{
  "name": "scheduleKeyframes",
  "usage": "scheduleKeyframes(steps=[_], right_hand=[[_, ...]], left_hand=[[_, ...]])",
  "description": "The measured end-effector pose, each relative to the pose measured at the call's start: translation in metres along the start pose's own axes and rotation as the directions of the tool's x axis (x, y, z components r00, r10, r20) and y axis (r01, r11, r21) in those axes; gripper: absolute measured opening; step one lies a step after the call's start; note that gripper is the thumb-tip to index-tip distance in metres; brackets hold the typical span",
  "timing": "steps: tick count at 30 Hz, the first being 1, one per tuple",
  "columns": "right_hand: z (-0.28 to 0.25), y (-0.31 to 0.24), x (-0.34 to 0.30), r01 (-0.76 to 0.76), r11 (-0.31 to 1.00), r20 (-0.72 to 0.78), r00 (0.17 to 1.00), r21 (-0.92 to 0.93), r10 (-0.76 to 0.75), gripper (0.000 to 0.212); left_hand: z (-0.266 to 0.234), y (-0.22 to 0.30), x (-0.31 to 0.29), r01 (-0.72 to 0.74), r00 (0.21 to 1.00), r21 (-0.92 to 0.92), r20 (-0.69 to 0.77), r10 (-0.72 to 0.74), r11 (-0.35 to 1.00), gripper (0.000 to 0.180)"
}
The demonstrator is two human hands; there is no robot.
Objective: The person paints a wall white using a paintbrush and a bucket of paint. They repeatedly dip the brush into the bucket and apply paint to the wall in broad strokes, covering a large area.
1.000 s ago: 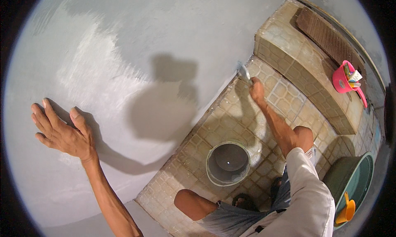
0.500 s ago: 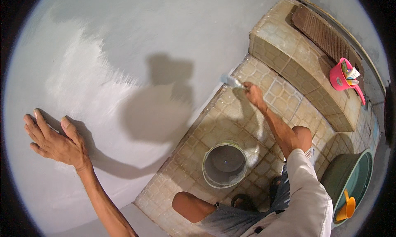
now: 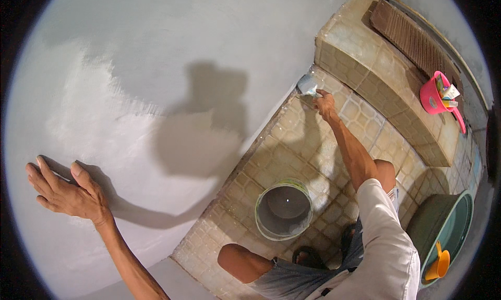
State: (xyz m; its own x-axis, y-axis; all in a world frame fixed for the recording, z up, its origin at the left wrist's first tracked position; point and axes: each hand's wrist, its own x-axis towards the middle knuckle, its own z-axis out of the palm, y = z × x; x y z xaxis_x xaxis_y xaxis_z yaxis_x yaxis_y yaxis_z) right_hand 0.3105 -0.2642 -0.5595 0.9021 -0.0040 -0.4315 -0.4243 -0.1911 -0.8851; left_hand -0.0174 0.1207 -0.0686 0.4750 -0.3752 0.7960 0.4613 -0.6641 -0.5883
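My left hand (image 3: 70,193) lies flat against the wall (image 3: 141,49) with its fingers spread. The wall has grey paint over its upper part and a paler, whiter patch lower down. In my right hand (image 3: 325,104) is the handle of a paintbrush (image 3: 308,84) with grey paint on its bristles. The bristles are at the foot of the wall, where it meets the tiled floor near the ledge's corner. A bucket (image 3: 259,221) with grey paint inside stands on the floor between my right hand and my knees.
To the right runs a tiled ledge (image 3: 365,83) with a brown washboard (image 3: 404,33) and a pink dipper (image 3: 431,99) holding small tubes. A green basin (image 3: 425,224) with an orange dipper (image 3: 438,263) stands at lower right. White specks dot the tiled floor (image 3: 250,177).
My right hand has moved the brush slightly up and to the right along the wall's base, toward the ledge's corner. My left hand stays on the wall.
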Motion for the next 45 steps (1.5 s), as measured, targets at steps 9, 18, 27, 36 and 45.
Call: scheduleKeyframes(steps=[9,18,27,36,45], right_hand=[[0.013,0.014,-0.02,-0.037,0.998,0.269,0.962,-0.049,0.049,0.059],[0.058,0.044,-0.084,-0.055,0.968,0.433,0.887,-0.243,0.159,0.058],[0.097,0.051,-0.147,-0.074,0.972,0.537,0.823,-0.223,0.186,0.057],[0.081,0.058,-0.159,0.68,0.609,0.711,0.656,-0.408,-0.255,0.042],[0.053,0.023,-0.113,0.591,0.599,0.454,0.804,-0.54,-0.384,0.037]], left_hand=[[-0.001,-0.009,-0.002,-0.017,1.0,0.037,0.0,0.017,0.999,0.067],[0.002,-0.004,0.0,-0.022,0.999,-0.041,-0.032,0.02,0.999,0.063],[0.001,0.001,0.002,-0.012,0.998,-0.085,-0.061,0.007,0.996,0.058],[0.001,0.0,-0.001,-0.009,0.999,-0.068,-0.044,0.006,0.998,0.06],[0.001,0.0,-0.002,-0.02,0.999,-0.061,-0.027,0.018,0.998,0.062]])
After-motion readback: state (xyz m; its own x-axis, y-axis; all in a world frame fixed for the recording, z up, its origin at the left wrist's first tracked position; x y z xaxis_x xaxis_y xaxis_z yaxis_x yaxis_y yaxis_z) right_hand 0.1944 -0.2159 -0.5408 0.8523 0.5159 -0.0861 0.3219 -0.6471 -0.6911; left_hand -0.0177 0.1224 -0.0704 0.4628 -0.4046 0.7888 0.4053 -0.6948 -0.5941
